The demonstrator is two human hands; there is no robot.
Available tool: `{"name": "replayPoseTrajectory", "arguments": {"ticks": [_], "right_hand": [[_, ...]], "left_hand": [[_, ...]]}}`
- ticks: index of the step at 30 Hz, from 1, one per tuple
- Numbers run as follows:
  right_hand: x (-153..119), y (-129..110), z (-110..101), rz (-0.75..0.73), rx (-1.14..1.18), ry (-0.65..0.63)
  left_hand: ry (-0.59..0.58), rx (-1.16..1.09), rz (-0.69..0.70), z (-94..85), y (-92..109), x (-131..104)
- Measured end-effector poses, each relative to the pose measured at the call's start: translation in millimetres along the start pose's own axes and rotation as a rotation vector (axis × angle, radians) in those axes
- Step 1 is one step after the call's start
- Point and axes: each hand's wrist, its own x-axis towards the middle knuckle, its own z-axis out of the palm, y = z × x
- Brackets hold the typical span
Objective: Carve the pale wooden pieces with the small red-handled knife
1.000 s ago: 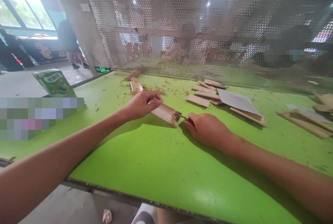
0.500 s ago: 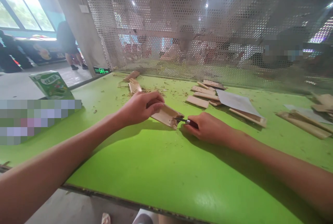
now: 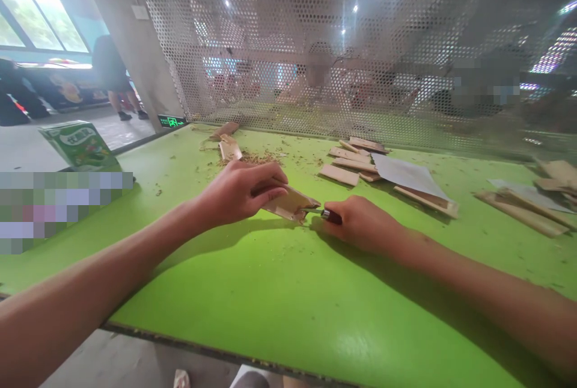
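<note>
My left hand (image 3: pixel 246 192) is closed around the far end of a pale, trough-shaped bamboo piece (image 3: pixel 291 201), which slants down to the right just above the green table. In my right hand (image 3: pixel 367 224) is a carving knife (image 3: pixel 332 216) with a dark red-brown handle and a metal collar. Its short blade points left and touches the near end of the bamboo, where the edge looks rough and splintered. The blade's tip is partly hidden against the wood.
Several bamboo slats (image 3: pixel 354 164) lie at the back right, some under a white paper sheet (image 3: pixel 410 174). More slats (image 3: pixel 523 210) rest farther right. Shavings (image 3: pixel 265 157) litter the green table (image 3: pixel 252 292). A green carton (image 3: pixel 81 144) stands left; a perforated metal screen (image 3: pixel 288 39) rises behind.
The knife blade has shifted slightly left over the bamboo's end and tilted a little. The bamboo is turned slightly in my left hand. The whole view has shifted a bit.
</note>
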Motion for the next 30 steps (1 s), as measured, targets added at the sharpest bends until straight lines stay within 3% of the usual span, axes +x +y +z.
{"name": "replayPoseTrajectory", "arguments": {"ticks": [6, 15, 30], "right_hand": [[5.0, 5.5, 0.3, -0.022, 0.03, -0.063], [-1.4, -5.3, -0.8, 0.01, -0.079, 0.06], [0.1, -14.4, 6.9, -0.073, -0.333, 0.042]], "left_hand": [[0.024, -0.04, -0.048, 0.9, 2.4, 1.3], [-0.033, -0.128, -0.417, 9.9, -15.4, 7.3], [-0.168, -0.41, -0.584, 13.5, -22.9, 6.8]]}}
